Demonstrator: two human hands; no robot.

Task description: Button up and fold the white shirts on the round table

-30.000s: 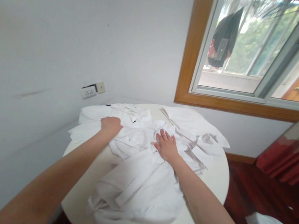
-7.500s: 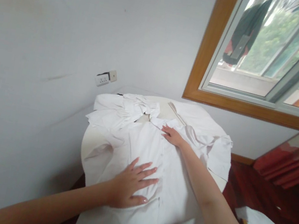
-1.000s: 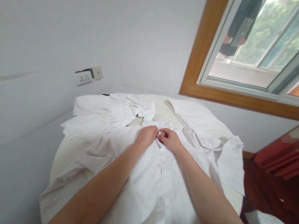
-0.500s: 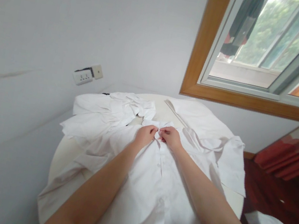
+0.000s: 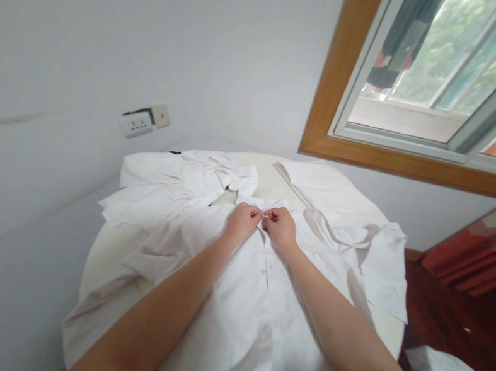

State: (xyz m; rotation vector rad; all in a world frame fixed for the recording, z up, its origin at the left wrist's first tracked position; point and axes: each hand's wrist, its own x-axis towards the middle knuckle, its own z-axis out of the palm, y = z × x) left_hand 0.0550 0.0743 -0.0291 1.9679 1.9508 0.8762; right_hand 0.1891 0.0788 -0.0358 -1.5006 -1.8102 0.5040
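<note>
The white shirt (image 5: 249, 313) lies front-up across the round bench (image 5: 98, 242), its long axis running from frame bottom to centre, collar pointing up-frame. The left hand (image 5: 241, 221) and right hand (image 5: 279, 227) meet at the collar, each pinched closed on the shirt's placket.

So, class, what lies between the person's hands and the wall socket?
Head view: a crumpled heap of white clothes on the table, beyond the shirt pinched by left hand and right hand.
</note>
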